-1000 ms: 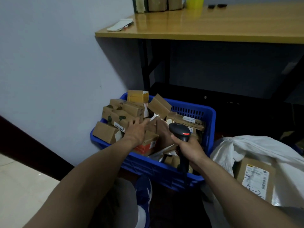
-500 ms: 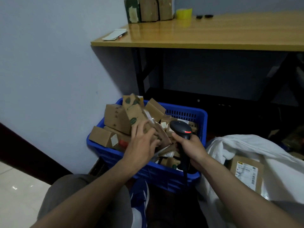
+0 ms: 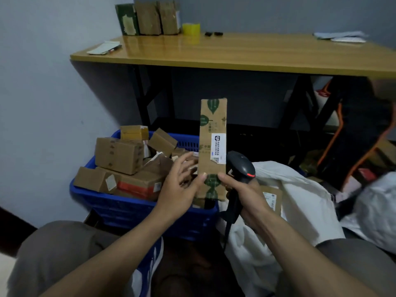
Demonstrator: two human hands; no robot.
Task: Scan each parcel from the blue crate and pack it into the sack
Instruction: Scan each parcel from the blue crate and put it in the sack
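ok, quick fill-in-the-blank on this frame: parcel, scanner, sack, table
1. The left hand holds the tall parcel ____ above the crate.
2. The scanner is gripped in the ____ hand.
3. The sack is ____ in colour.
4. The tape roll on the table is ____.

Missing words: upright; right; white; yellow.

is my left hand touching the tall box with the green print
Touching. In the head view the left hand holds the tall box, thumb flat on its front with no gap; the right hand grips the scanner.
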